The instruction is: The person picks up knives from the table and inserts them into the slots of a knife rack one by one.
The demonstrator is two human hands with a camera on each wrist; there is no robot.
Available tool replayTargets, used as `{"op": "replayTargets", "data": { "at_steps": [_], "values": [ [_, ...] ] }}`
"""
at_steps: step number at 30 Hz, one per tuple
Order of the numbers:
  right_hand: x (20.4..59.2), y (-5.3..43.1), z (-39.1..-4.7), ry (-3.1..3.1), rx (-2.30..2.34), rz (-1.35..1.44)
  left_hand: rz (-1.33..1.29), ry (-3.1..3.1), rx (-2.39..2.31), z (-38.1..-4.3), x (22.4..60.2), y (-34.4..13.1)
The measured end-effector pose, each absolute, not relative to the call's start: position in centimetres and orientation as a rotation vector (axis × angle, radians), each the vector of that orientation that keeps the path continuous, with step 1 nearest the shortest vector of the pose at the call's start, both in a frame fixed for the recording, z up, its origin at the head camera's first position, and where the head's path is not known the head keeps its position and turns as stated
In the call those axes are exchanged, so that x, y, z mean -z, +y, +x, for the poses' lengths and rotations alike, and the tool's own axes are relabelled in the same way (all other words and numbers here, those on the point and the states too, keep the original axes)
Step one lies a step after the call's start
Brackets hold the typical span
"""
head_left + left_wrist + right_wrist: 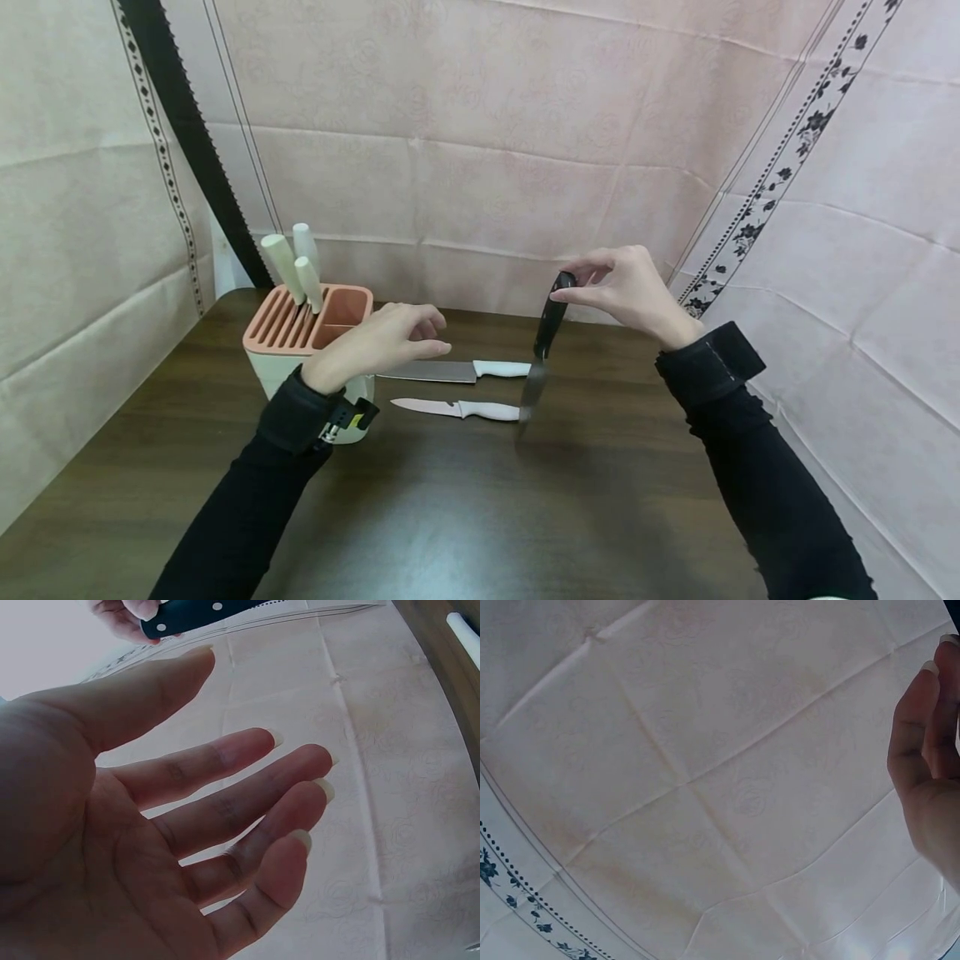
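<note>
My right hand (626, 292) pinches the black handle of a knife (552, 321) near its top, and the blade hangs down, blurred, over the table. In the left wrist view, rivets show on that knife's handle (217, 610). My left hand (386, 337) hovers beside the knife block with nothing in it, fingers loosely bent. Between the hands lie a wide-bladed knife (502, 368) and a smaller knife (487, 410), both white-handled with blades to the left. The hanging blade overlaps their handle ends in the head view.
The knife block (258, 367), pale with an orange slotted top, stands at the left. Several light-handled knives (283, 262) stick up from its slots. A dark wooden table (450, 517) lies beneath, and patterned cloth (480, 167) hangs behind and at both sides.
</note>
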State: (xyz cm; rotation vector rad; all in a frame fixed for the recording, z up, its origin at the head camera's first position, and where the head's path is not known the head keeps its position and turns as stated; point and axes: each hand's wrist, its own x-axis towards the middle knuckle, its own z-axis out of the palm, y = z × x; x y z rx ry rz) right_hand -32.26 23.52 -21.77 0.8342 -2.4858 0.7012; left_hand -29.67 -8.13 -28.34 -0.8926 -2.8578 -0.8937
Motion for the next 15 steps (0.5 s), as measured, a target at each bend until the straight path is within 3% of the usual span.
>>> {"op": "replayTargets", "data": {
  "at_steps": [15],
  "values": [
    [21.4, 22.2, -32.4, -2.507, -0.708, 0.889, -0.903, -2.858, 0.9, -30.0, 28.6, -7.6]
  ]
}}
